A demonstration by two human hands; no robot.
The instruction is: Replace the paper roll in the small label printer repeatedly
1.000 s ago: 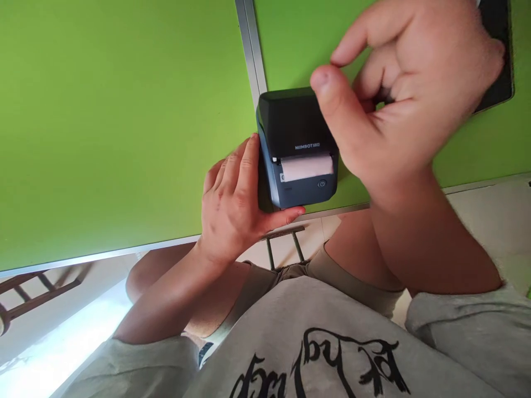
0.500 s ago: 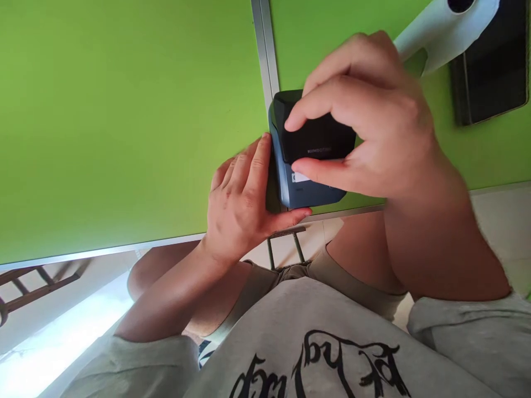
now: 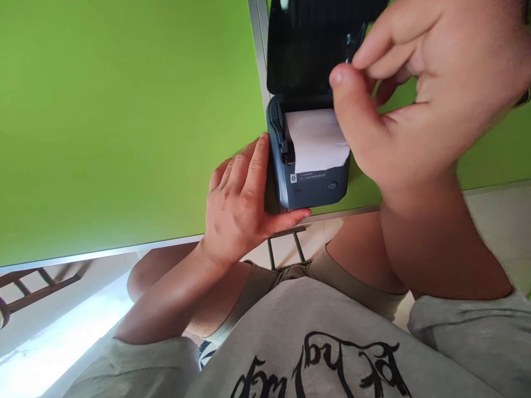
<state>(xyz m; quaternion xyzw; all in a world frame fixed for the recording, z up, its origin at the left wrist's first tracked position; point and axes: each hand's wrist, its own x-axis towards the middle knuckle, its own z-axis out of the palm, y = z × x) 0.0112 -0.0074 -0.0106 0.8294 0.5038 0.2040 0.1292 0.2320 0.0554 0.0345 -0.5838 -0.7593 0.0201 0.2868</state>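
Note:
A dark blue label printer (image 3: 307, 190) lies near the table's front edge, its black lid (image 3: 307, 50) swung up. White paper (image 3: 317, 138) shows inside, with an uneven front end. My left hand (image 3: 243, 190) lies along the printer's left side, fingers stretched out and thumb by its front edge. In front of the lid's right part is my right hand (image 3: 406, 94), fingers bent and thumb slightly apart from the forefinger. Nothing is visibly held in it, and it hides part of the lid and the printer's right side. A power button (image 3: 332, 186) shows on the front panel.
The green table (image 3: 124, 121) has a metal seam (image 3: 259, 33) running beneath the printer's left side and a metal front edge. My legs are below that edge. Wooden bars (image 3: 41, 282) stand at the lower left.
The printer's lid went from closed to raised, uncovering the paper. My right hand moved up and to the right, turning and hiding the white roll. My left hand stayed in place.

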